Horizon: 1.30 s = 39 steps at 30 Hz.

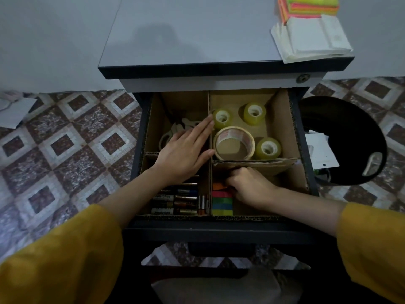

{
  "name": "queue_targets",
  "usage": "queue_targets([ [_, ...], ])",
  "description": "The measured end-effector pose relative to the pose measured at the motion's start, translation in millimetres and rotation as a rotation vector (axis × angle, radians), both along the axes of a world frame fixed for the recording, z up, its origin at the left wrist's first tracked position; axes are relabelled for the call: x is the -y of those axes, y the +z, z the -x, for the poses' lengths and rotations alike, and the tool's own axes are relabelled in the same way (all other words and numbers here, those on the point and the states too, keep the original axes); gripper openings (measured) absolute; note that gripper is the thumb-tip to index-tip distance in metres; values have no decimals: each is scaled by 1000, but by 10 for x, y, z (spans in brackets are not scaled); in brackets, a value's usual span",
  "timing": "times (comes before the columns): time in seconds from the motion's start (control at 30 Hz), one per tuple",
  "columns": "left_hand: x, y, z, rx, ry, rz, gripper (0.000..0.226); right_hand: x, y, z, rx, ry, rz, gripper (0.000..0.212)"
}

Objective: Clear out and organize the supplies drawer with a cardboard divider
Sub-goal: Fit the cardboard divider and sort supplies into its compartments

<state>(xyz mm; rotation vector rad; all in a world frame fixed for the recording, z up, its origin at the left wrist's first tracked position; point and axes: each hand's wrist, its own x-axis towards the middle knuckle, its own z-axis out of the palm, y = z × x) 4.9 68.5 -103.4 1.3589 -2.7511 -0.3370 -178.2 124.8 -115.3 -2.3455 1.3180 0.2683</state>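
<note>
Resting hand: the left hand (184, 154) is laid flat across the centre wall of the cardboard divider (279, 123), fingers straight and together; nothing is gripped, and its fingertips are just beside one of the small tape rolls (221, 118)
Curled hand: the right hand (249, 187) is held low in the near-right compartment, close under the cross wall, with the fingers curled; the fingertips are hidden, so whether anything is pinched cannot be told
Divider: it is seated inside the open drawer (219, 229), and four compartments are formed by its crossed walls; the cross wall on the right side is tilted
Far-right compartment: a large tape roll (234, 131) is laid flat at the near-left corner; the three small tape rolls are placed around it, one at the left wall, one toward the far edge, one at the near edge
Far-left compartment: scissors (185, 125) with pale handles are partly covered by the left hand
Near-left compartment: batteries (175, 204) are laid on their sides in rows against the near edge
Near-right compartment: coloured paper strips (222, 205) are stacked in the near-left corner; an orange paper (219, 185) is seen just beyond them, at the right hand's fingers
Cabinet top (186, 40): neon sticky notes (306, 6) are stacked at the far-right corner, and a white pad (313, 38) is set before them, overhanging the front edge
Floor (72, 145): a black bin (350, 119) is stood just right of the drawer
</note>
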Motion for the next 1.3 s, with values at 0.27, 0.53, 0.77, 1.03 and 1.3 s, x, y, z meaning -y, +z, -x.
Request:
queue_targets([
  [0.27, -11, 18, 13, 6, 9, 7, 76, -12, 41, 12, 38, -38, -51, 23],
  [0.53, -11, 28, 20, 11, 15, -1, 73, -37, 7, -12, 124, -95, -48, 22],
  [0.77, -4, 25, 11, 2, 17, 4, 76, -20, -94, -58, 126, -74, 1, 21],
  [1.03, -15, 45, 20, -7, 10, -5, 77, -8, -82, -17, 67, -20, -11, 32],
  [1.3, -22, 61, 25, 2, 8, 0, 75, -13, -45, -5, 43, 25, 11, 35],
])
